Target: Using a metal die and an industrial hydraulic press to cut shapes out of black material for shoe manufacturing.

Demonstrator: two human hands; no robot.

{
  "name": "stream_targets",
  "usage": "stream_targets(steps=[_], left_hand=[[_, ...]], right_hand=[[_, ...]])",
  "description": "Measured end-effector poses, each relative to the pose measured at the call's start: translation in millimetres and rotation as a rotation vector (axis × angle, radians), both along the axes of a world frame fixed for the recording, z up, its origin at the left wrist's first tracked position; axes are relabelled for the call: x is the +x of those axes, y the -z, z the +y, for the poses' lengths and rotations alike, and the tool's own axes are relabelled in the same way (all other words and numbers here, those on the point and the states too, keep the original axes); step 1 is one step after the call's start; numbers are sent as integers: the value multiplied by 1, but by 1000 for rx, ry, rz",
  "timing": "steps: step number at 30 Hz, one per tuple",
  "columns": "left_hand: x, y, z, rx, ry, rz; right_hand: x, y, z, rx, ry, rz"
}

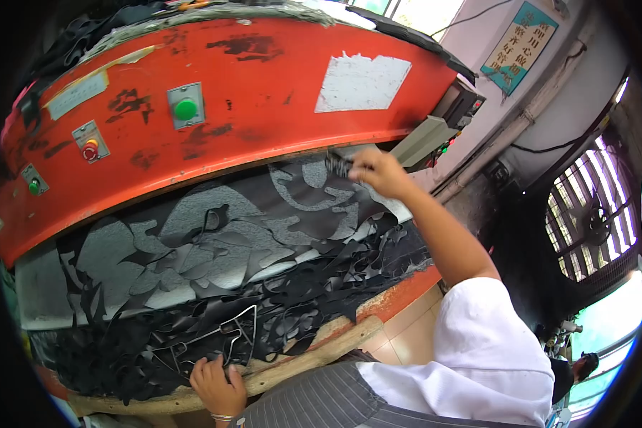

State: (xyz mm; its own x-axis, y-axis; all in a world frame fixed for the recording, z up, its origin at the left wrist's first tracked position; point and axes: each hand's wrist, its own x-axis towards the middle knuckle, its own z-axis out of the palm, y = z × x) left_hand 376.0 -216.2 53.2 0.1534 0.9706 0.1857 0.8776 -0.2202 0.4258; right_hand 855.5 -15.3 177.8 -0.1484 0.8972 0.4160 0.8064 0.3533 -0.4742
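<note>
We hold blurry dark thing (339,165) in right hand (381,173), fingers closed on it, over far right part of black sheet (260,187) full of cut holes, in front of red machine (264,89); our left hand (217,385) touches metal frame (255,332) with bent fingers, cannot tell if it grips; metal frame lies on black scraps (292,314), just beyond wooden rail (314,360) near our belly
</note>
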Motion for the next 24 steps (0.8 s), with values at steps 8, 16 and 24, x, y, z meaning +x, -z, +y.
stream_targets(steps=[8, 16, 24], left_hand=[[13, 2, -12, 110, -57, 103], [25, -7, -15, 113, -89, 65], [7, -20, -7, 266, -113, 138]], right_hand=[[-8, 104, -25, -166, -343, 147], [8, 129, -22, -77, -299, 169], [5, 119, -17, -115, -301, 129]])
